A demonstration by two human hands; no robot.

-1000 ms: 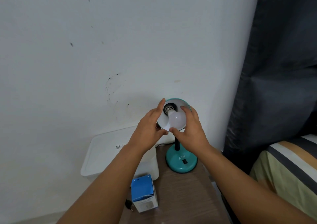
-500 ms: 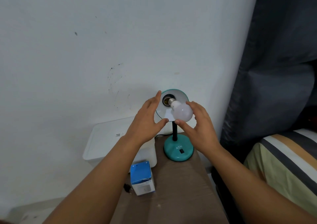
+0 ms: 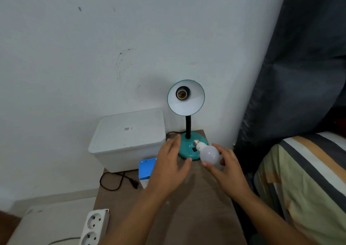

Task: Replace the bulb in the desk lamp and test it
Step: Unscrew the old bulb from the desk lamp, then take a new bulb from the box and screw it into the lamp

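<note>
Right hand [image 3: 227, 171] grasps the frosted white globe bulb [image 3: 209, 154], thumb and fingertips pinched around the globe. Bulb sits low, just in front of the teal round lamp base [image 3: 187, 147], metal screw cap pointing up-left toward the base. It looks held just above the brown wood-grain desk [image 3: 187, 207]; cannot tell if it touches. Left hand [image 3: 169, 167] is released, fingers spread flat, holding nothing, hovering beside the near-left edge of the base.

Teal desk lamp shade [image 3: 186, 102] faces the camera on its black gooseneck [image 3: 187, 126]. Brass socket [image 3: 181, 94] inside is bare, so the old bulb is out. New one likely in the blue and white carton [image 3: 145, 169], partly hidden behind the left hand, near the white lidded plastic bin [image 3: 127, 138]. Lamp's black plug and cord [image 3: 119, 182] lie loose on the desk, left side; white 2-socket power strip [image 3: 94, 226] sits on the floor, near left. So nothing is powered.

Handling, my read:
- Bulb is light, smooth, round. Likely slippery and will roll if laid down loose. Park it against something.
- Treat the globe as fragile. Grip around the widest part of the globe, never by the thread.
- New bulb: same grip, steady the shade rim with the other hand, since the gooseneck will flex under twist.
- Stop at snug. Don't force the thread.
</note>
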